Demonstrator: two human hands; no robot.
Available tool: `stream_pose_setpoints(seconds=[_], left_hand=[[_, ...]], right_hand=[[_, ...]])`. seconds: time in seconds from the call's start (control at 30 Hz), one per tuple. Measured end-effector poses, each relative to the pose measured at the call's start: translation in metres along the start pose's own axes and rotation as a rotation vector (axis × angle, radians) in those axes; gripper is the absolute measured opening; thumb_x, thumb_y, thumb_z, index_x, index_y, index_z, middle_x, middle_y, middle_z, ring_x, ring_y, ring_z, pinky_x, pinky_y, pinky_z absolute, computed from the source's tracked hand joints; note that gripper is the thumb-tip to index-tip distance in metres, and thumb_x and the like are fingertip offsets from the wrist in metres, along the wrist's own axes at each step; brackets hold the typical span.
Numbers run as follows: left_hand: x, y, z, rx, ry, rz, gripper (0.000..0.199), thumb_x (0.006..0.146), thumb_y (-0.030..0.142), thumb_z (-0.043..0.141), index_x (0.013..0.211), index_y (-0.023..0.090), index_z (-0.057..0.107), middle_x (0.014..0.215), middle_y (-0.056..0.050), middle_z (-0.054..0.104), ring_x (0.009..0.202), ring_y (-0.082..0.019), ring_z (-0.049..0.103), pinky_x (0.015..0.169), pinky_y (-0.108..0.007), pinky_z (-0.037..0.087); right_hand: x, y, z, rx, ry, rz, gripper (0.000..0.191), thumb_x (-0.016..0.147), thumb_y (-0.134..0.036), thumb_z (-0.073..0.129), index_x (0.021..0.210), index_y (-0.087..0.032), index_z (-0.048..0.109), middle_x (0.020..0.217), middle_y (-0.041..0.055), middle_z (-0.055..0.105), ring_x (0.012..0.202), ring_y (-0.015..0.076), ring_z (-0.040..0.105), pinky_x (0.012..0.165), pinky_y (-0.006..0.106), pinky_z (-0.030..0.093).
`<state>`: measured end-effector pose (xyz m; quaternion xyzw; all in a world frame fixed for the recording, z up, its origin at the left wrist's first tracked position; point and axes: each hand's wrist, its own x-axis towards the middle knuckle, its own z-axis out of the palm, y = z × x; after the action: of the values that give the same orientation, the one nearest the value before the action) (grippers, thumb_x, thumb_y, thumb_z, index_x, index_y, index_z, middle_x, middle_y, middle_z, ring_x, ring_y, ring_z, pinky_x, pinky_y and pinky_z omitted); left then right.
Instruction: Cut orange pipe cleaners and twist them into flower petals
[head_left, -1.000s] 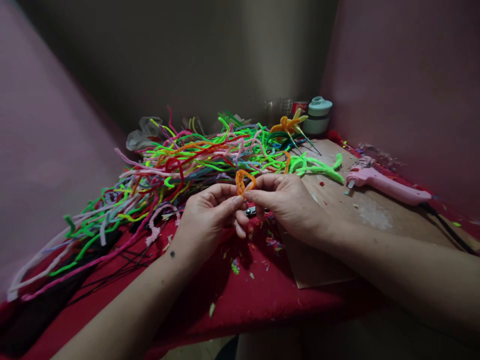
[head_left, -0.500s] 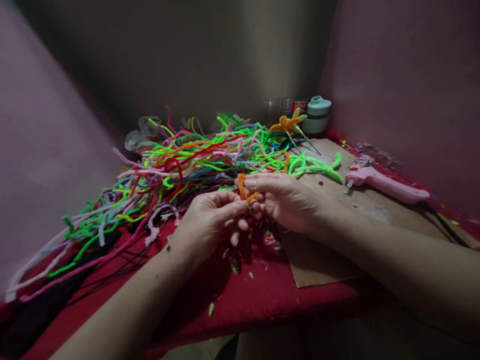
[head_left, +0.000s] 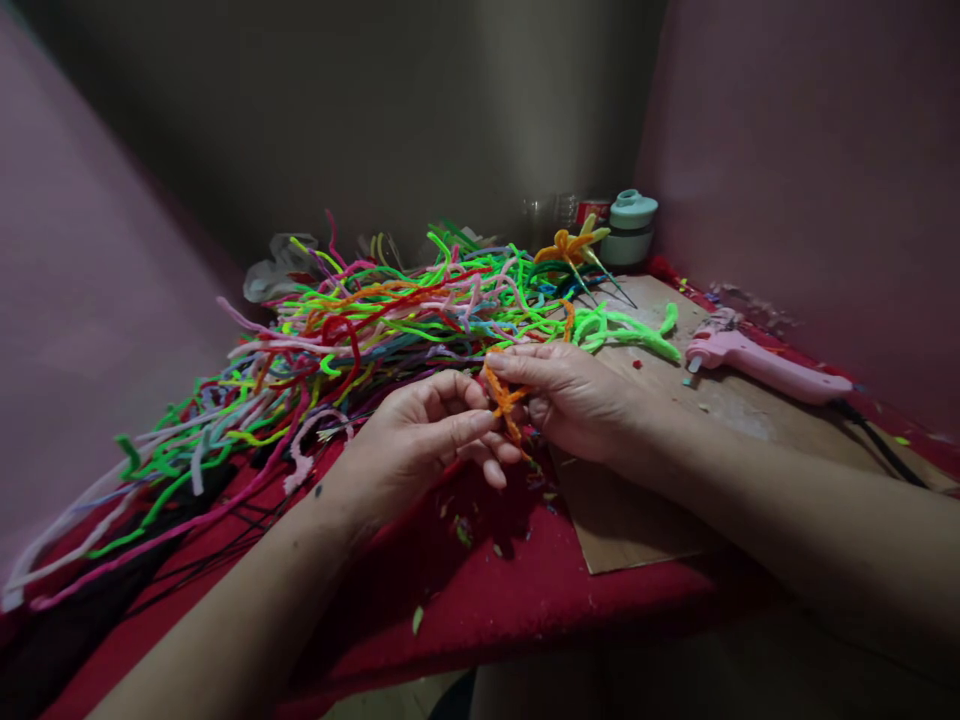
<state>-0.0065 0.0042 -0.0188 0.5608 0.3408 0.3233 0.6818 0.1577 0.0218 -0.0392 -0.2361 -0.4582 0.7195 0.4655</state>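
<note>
Orange pipe cleaner (head_left: 508, 402) is bent and crossed on itself, up between both hands over the red cloth (head_left: 480, 600). Left hand (head_left: 424, 430) pinches it, thumb against fingers. Right hand (head_left: 581, 400) has fingers curled at its upper end; thumb hidden, can't tell if that's a full pinch. I'd hold the crossing firm with the left, bend gently with the right, avoid crushing the fuzz. Edges: pipe cleaner pile (head_left: 420, 300) just beyond the fingers, cardboard (head_left: 637, 530) under right forearm, glue gun (head_left: 769, 365) well right. Most room: toward the near cloth edge.
</note>
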Motion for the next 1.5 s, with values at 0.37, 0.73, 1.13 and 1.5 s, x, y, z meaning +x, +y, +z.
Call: stream_pose_setpoints(seconds=[0.37,0.73,1.13,1.5], left_hand=[[-0.005,0.003,0.003,0.232,0.091,0.013,0.013,0.081,0.024,0.062,0.073,0.014,0.061,0.071,-0.004,0.068,0.058,-0.012,0.061,0.062,-0.024,0.05],[-0.006,0.009,-0.007,0.31,-0.017,-0.071,0.013,0.082,0.025,0.06,0.074,0.014,0.061,0.075,-0.007,0.07,0.075,-0.016,0.065,0.076,-0.025,0.047],[-0.001,0.009,0.001,0.426,0.198,-0.038,0.017,0.066,0.028,0.073,0.074,0.015,0.067,0.068,-0.002,0.064,0.06,-0.013,0.056,0.055,-0.023,0.043],[-0.003,0.008,0.0,0.475,0.156,-0.04,0.018,0.072,0.032,0.068,0.079,0.015,0.07,0.063,0.0,0.058,0.054,-0.01,0.048,0.05,-0.021,0.036]], right_hand=[[-0.001,0.003,0.001,-0.028,0.019,0.012,0.027,0.073,-0.036,0.069,0.062,-0.015,0.057,0.056,-0.0003,0.058,0.046,0.0091,0.049,0.047,0.023,0.038],[0.0,0.005,0.001,0.029,0.012,0.058,0.031,0.067,-0.039,0.073,0.062,-0.014,0.055,0.059,0.0007,0.058,0.05,0.0099,0.05,0.05,0.024,0.037],[0.0,0.009,0.004,0.022,0.171,0.03,0.029,0.061,-0.035,0.078,0.067,-0.015,0.057,0.058,-0.003,0.056,0.048,0.0065,0.046,0.045,0.02,0.034],[-0.003,0.007,0.009,-0.035,0.208,0.012,0.03,0.06,-0.034,0.079,0.065,-0.015,0.057,0.054,-0.0045,0.053,0.046,0.0061,0.045,0.045,0.02,0.034]])
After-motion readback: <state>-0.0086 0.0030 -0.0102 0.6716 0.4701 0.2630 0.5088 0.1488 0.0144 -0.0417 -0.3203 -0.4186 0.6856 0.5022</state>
